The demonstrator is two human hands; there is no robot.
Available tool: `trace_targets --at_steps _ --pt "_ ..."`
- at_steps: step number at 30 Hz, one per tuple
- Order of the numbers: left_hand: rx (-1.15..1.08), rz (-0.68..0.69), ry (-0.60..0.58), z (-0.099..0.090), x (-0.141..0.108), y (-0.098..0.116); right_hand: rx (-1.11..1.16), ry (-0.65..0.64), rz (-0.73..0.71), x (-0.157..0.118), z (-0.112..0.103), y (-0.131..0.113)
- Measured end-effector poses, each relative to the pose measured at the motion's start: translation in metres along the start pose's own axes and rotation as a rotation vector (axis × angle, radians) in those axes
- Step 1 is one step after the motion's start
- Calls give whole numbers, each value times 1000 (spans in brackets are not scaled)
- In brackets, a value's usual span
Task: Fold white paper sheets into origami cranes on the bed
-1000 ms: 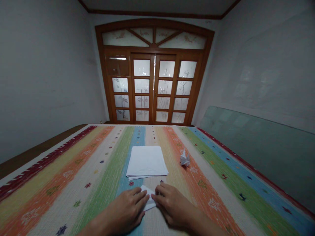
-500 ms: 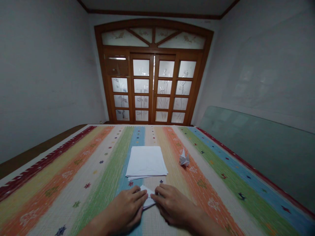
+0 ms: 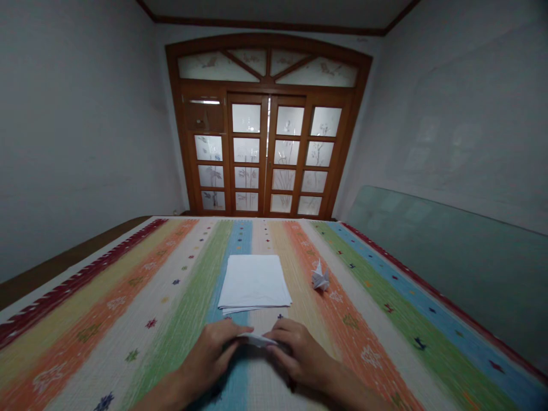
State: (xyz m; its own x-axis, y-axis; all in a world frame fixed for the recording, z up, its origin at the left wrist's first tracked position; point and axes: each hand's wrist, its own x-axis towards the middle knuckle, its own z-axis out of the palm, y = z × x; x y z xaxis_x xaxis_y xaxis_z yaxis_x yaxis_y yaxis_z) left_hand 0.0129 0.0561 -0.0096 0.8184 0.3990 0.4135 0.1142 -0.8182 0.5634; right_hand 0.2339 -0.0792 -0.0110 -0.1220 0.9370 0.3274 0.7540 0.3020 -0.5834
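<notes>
Your two hands are both curled and closed: your left hand (image 3: 209, 357) grips one end of the folded paper (image 3: 257, 340), and your right hand (image 3: 299, 354) grips the other. There is one piece of folded paper, white, thin and crisp, seen almost edge-on between your fingertips, so its exact shape is hard to make out.

Just ahead of your hands lies one stack of white paper (image 3: 254, 283), square and flat, with a lower sheet poking out at the near edge. You cannot count its sheets from here. Ahead and to the right of your right hand sits one paper crane (image 3: 321, 278) - small, white, angular, with a sharp tip pointing up.

All of this rests on one woven mat (image 3: 180, 319), its coarse texture striped green, blue, orange and cream, with small star-shaped marks. Well beyond your hands stands a wooden door (image 3: 268, 154) with frosted panes, and off to your right leans one glass pane (image 3: 449, 251).
</notes>
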Motion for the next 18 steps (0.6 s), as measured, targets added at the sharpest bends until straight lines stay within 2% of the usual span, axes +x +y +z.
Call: trace_targets --at_steps 2,3,6,9,13,18 --pt "-109 -187 50 -3 4 9 110 61 118 2 5 2" --pt "-175 -273 39 -4 6 14 194 80 186 3 8 2" --pt "-385 -407 13 -5 14 22 458 100 306 8 10 -1" --pt "-512 -450 -11 -2 16 16 571 109 315 12 9 -5" --pt "-609 -478 -25 3 14 4 697 57 321 12 10 -4" --pt "-732 -540 12 4 13 6 807 52 352 12 9 1"
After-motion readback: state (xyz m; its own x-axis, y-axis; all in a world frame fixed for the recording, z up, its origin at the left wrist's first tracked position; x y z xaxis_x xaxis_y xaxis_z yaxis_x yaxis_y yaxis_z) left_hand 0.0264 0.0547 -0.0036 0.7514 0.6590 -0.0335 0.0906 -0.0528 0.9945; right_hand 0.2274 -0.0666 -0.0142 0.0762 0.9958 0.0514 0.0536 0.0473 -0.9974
